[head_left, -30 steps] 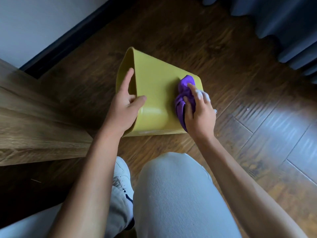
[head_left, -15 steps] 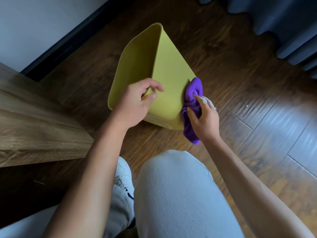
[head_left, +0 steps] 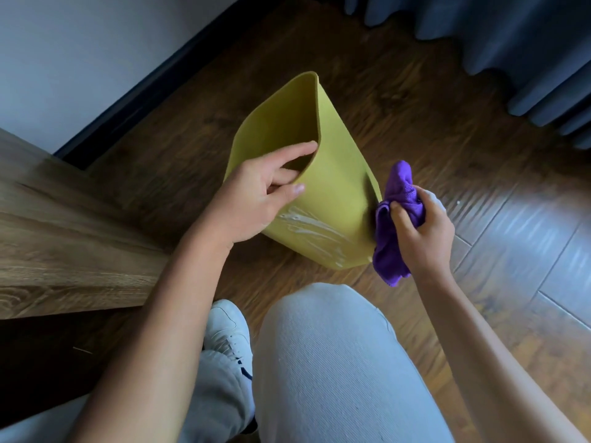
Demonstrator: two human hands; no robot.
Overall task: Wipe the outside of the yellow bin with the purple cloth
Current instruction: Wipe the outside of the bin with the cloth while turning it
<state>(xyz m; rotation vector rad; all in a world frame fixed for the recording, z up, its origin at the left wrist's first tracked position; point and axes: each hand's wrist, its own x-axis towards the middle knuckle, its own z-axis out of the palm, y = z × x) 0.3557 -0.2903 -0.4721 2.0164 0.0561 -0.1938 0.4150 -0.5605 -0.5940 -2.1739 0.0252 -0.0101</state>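
The yellow bin (head_left: 339, 187) lies tilted on the wooden floor, its open mouth turned up and to the left. My left hand (head_left: 256, 199) grips its near rim, fingers inside the opening and thumb on the outer wall. Pale wet streaks show on the wall near the bin's base. My right hand (head_left: 422, 231) is closed around the bunched purple cloth (head_left: 393, 225), which presses against the bin's right side near the bottom corner. Part of the cloth hangs below my hand.
A wooden furniture edge (head_left: 64, 238) runs along the left. A white wall with a dark skirting board (head_left: 144, 87) is behind it. Grey curtains (head_left: 511, 43) hang at the top right. My knee (head_left: 335, 346) and white shoe (head_left: 228, 327) are just below the bin.
The bin has been rotated so that its mouth faces up and left. My left hand shifted its hold onto the rim. My right hand moved the cloth from the top face to the right side.
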